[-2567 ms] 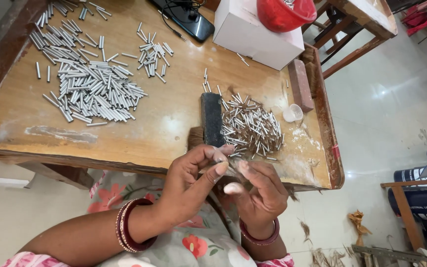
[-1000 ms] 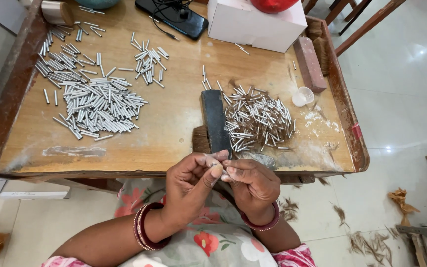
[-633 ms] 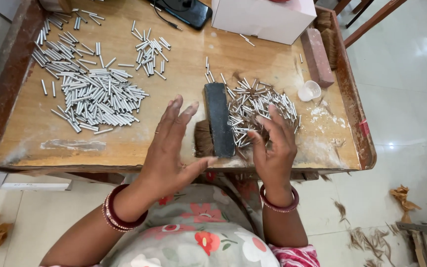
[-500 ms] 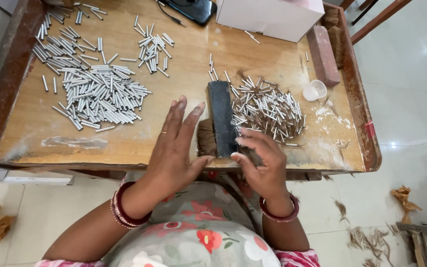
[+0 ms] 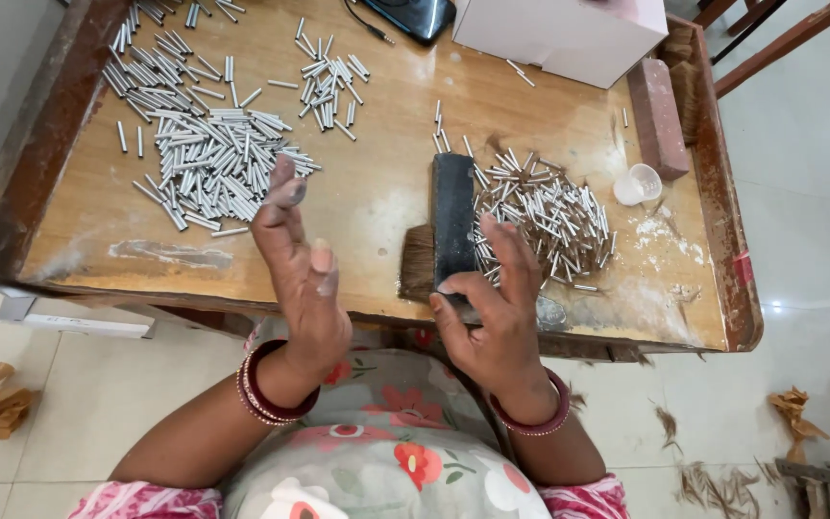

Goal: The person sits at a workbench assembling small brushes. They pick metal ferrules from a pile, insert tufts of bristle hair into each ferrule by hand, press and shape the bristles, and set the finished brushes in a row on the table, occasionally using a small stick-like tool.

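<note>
My left hand (image 5: 302, 259) hovers open above the wooden table (image 5: 377, 183), fingers straight, fingertips dusted grey, holding nothing. It is just below a large heap of short silver tubes (image 5: 206, 159). My right hand (image 5: 498, 308) rests at the near edge, fingers spread, thumb touching the lower end of a black rectangular block (image 5: 453, 216) that lies over a brown brush (image 5: 418, 264). A second heap of silver tubes (image 5: 545, 216) lies right of the block, under my right fingertips.
A small tube cluster (image 5: 330, 79) lies further back. A white box (image 5: 561, 34), a dark phone (image 5: 413, 14), a reddish brick (image 5: 656, 115) and a small white cup (image 5: 642, 183) sit at the back and right. The table has raised rims. Paper scraps litter the floor.
Both hands were held together over my lap on a small piece, then reached forward and parted. The left hand is now raised open; the right now rests by the black block.
</note>
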